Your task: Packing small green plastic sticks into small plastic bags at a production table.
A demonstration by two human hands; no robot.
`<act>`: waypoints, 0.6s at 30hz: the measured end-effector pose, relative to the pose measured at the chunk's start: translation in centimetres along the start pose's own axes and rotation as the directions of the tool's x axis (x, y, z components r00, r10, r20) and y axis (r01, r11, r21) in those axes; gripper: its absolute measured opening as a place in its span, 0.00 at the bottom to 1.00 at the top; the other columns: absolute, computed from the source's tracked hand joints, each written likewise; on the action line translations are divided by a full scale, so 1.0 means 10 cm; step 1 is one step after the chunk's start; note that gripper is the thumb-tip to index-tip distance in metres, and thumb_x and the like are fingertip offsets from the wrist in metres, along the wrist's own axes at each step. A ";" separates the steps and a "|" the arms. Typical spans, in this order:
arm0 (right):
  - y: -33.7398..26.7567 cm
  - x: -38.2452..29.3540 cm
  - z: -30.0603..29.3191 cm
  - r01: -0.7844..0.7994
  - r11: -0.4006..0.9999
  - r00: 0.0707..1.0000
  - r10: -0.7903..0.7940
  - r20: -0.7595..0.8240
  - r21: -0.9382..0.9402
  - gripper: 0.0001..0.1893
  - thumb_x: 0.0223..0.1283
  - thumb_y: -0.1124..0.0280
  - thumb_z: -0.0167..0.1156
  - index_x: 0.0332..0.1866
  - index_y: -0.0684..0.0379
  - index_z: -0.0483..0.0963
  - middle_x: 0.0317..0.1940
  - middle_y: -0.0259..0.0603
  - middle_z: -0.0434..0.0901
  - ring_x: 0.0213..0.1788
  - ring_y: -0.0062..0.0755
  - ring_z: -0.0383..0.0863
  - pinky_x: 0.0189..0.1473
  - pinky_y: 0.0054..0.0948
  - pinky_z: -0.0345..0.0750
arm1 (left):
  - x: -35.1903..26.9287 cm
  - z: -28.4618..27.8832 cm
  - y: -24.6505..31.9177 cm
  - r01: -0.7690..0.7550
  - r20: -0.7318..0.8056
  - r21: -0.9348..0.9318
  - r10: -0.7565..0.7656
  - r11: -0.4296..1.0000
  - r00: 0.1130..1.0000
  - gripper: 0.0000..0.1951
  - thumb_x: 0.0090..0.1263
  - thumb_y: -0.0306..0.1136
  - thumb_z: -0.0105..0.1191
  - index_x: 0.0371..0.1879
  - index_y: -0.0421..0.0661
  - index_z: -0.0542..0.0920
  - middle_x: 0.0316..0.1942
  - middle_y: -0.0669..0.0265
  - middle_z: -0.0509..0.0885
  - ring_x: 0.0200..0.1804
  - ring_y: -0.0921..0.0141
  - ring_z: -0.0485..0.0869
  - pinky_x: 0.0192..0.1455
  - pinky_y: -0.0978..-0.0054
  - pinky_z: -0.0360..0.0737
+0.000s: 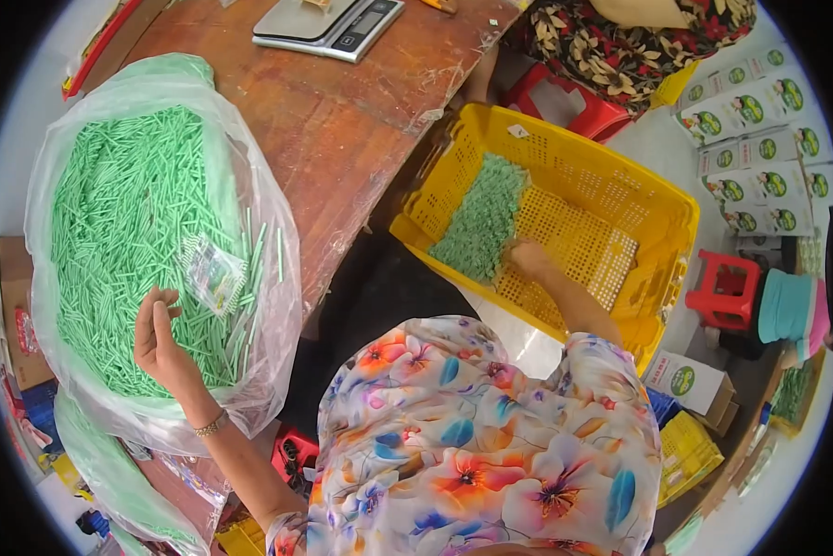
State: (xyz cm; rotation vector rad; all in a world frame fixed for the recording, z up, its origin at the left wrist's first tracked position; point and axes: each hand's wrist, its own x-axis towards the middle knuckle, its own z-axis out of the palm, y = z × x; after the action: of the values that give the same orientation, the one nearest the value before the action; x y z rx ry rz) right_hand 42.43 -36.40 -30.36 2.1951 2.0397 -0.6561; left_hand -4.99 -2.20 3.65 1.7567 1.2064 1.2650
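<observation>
My left hand (160, 340), with a bracelet at the wrist, hovers above a clear plastic bag (267, 167) full of short, thin green-striped sticks (131, 201). Its fingers are loosely bent, and nothing shows between them. Just right of it, a small clear printed packet (213, 274) lies on the sticks. My right hand (525, 256) reaches into a yellow perforated plastic crate (618, 187). There it touches the edge of a tightly packed row of small green pieces (482, 215) along the crate's left side. Its fingertips are partly hidden.
A digital kitchen scale (329, 28) stands on the worn wooden table (360, 132). Across from me sits a person in dark floral clothing (632, 48). Red plastic stools (726, 288) and stacked white printed cartons (757, 160) are at the right. Another yellow crate (691, 455) is behind me.
</observation>
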 end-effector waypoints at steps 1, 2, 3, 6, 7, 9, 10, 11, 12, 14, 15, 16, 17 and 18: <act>-0.10 0.01 -0.03 -0.004 1.000 0.999 0.004 -0.044 -0.003 0.09 0.47 0.72 0.63 0.36 0.58 0.81 0.41 0.46 0.78 0.48 0.46 0.78 0.50 0.40 0.78 | 0.00 0.00 -0.01 0.005 0.009 0.008 -0.005 1.000 1.000 0.12 0.73 0.27 0.51 0.51 0.35 0.82 0.41 0.59 0.87 0.42 0.72 0.84 0.43 0.77 0.78; -0.16 0.00 -0.05 -0.009 1.000 0.996 0.008 -0.088 -0.006 0.12 0.47 0.72 0.63 0.40 0.58 0.80 0.43 0.47 0.76 0.49 0.48 0.76 0.51 0.40 0.77 | -0.01 0.01 -0.02 0.019 0.021 0.029 -0.020 0.999 1.000 0.12 0.73 0.27 0.51 0.51 0.35 0.82 0.41 0.59 0.87 0.42 0.73 0.84 0.43 0.77 0.78; -0.20 0.00 -0.09 -0.009 1.000 0.997 0.009 -0.082 0.004 0.12 0.47 0.72 0.63 0.40 0.58 0.80 0.43 0.47 0.76 0.49 0.48 0.76 0.51 0.40 0.77 | -0.01 0.01 -0.03 0.032 0.031 0.049 -0.033 0.998 0.999 0.12 0.73 0.27 0.52 0.50 0.35 0.82 0.41 0.59 0.87 0.42 0.73 0.83 0.42 0.77 0.78; -0.20 0.03 -0.12 -0.013 0.983 0.880 0.099 -0.464 0.186 0.09 0.50 0.68 0.61 0.36 0.58 0.80 0.36 0.47 0.78 0.44 0.50 0.77 0.51 0.41 0.76 | -0.01 -0.01 -0.01 0.049 0.033 0.101 -0.052 0.994 0.998 0.12 0.73 0.27 0.52 0.49 0.35 0.83 0.40 0.59 0.87 0.41 0.73 0.83 0.43 0.77 0.78; -0.12 0.01 -0.05 -0.121 0.967 0.905 0.200 -0.376 0.225 0.11 0.49 0.66 0.62 0.37 0.59 0.80 0.36 0.50 0.79 0.43 0.52 0.78 0.49 0.43 0.77 | -0.01 -0.02 -0.02 0.061 0.032 0.120 -0.065 0.991 0.997 0.12 0.73 0.27 0.52 0.49 0.35 0.83 0.39 0.59 0.87 0.41 0.73 0.83 0.43 0.77 0.78; -0.08 0.12 -0.07 -0.320 0.927 0.947 0.319 0.035 0.194 0.20 0.47 0.61 0.65 0.45 0.60 0.77 0.37 0.54 0.81 0.43 0.56 0.80 0.47 0.47 0.77 | -0.03 -0.15 0.05 0.074 0.000 0.152 -0.075 0.986 0.997 0.11 0.73 0.27 0.52 0.49 0.35 0.83 0.39 0.59 0.87 0.41 0.73 0.83 0.44 0.77 0.78; -0.13 0.21 -0.16 -0.384 0.919 0.879 0.332 0.342 0.093 0.27 0.45 0.58 0.68 0.52 0.60 0.75 0.38 0.56 0.81 0.44 0.57 0.81 0.46 0.50 0.78 | -0.07 -0.25 0.10 0.086 -0.032 0.173 -0.082 0.981 0.996 0.11 0.73 0.27 0.52 0.48 0.35 0.83 0.39 0.59 0.87 0.41 0.73 0.83 0.44 0.77 0.78; -0.11 0.25 0.00 -0.332 0.939 0.902 0.289 0.321 0.087 0.27 0.45 0.58 0.68 0.52 0.60 0.75 0.38 0.56 0.81 0.44 0.57 0.81 0.46 0.50 0.78 | -0.10 -0.30 0.14 0.088 -0.058 0.167 -0.080 0.982 0.995 0.10 0.73 0.26 0.52 0.47 0.35 0.83 0.39 0.60 0.87 0.41 0.73 0.83 0.45 0.76 0.79; -0.02 0.23 0.36 -0.301 0.949 0.913 0.259 0.314 0.092 0.23 0.46 0.56 0.67 0.45 0.60 0.78 0.37 0.55 0.82 0.43 0.56 0.83 0.45 0.49 0.79 | -0.11 -0.26 0.16 0.106 -0.051 0.166 -0.099 0.980 0.994 0.10 0.72 0.26 0.53 0.45 0.35 0.84 0.39 0.61 0.87 0.41 0.73 0.83 0.45 0.76 0.78; 0.00 0.26 0.90 -0.197 0.958 0.973 0.165 0.162 0.210 0.17 0.50 0.57 0.65 0.37 0.60 0.81 0.38 0.56 0.83 0.43 0.55 0.84 0.43 0.48 0.80 | -0.13 -0.19 0.14 0.135 -0.040 0.166 -0.130 0.977 0.991 0.08 0.70 0.25 0.55 0.42 0.35 0.85 0.38 0.63 0.87 0.41 0.73 0.83 0.45 0.77 0.78; 0.29 0.20 1.18 -0.225 0.973 0.918 0.197 0.344 0.044 0.17 0.51 0.59 0.63 0.40 0.61 0.81 0.41 0.57 0.83 0.43 0.57 0.83 0.44 0.49 0.79 | -0.07 0.03 0.05 0.141 0.017 0.115 -0.144 0.983 0.989 0.07 0.69 0.24 0.56 0.41 0.36 0.85 0.38 0.64 0.87 0.41 0.74 0.83 0.45 0.78 0.78; 0.99 -0.30 1.76 -0.472 0.878 0.877 0.459 0.144 0.076 0.15 0.53 0.61 0.61 0.38 0.62 0.81 0.41 0.57 0.83 0.44 0.58 0.83 0.43 0.50 0.80 | 0.04 0.39 -0.17 0.154 0.070 -0.025 -0.152 0.988 0.986 0.07 0.68 0.24 0.56 0.40 0.36 0.85 0.38 0.64 0.87 0.41 0.75 0.83 0.46 0.79 0.78; -0.07 0.30 1.13 -0.254 0.963 0.942 0.224 0.252 0.093 0.15 0.54 0.61 0.61 0.33 0.65 0.82 0.37 0.61 0.82 0.42 0.58 0.83 0.44 0.47 0.79 | -0.13 0.00 0.02 0.145 -0.013 0.140 -0.144 0.979 0.989 0.07 0.68 0.24 0.57 0.40 0.36 0.85 0.38 0.65 0.87 0.41 0.76 0.83 0.47 0.79 0.78; 0.22 0.23 1.17 -0.255 0.967 0.911 0.242 0.335 -0.005 0.16 0.54 0.59 0.63 0.33 0.65 0.82 0.34 0.60 0.83 0.39 0.57 0.84 0.43 0.48 0.79 | -0.08 0.06 0.05 0.127 0.003 0.086 -0.128 0.988 0.992 0.06 0.68 0.23 0.57 0.40 0.36 0.85 0.38 0.65 0.87 0.41 0.76 0.83 0.47 0.79 0.78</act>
State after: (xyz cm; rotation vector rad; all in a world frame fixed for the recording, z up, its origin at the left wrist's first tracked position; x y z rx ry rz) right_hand 41.58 -38.48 -42.24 2.1344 1.5647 -0.9638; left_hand -4.37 -3.08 3.61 1.7139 1.3634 1.1454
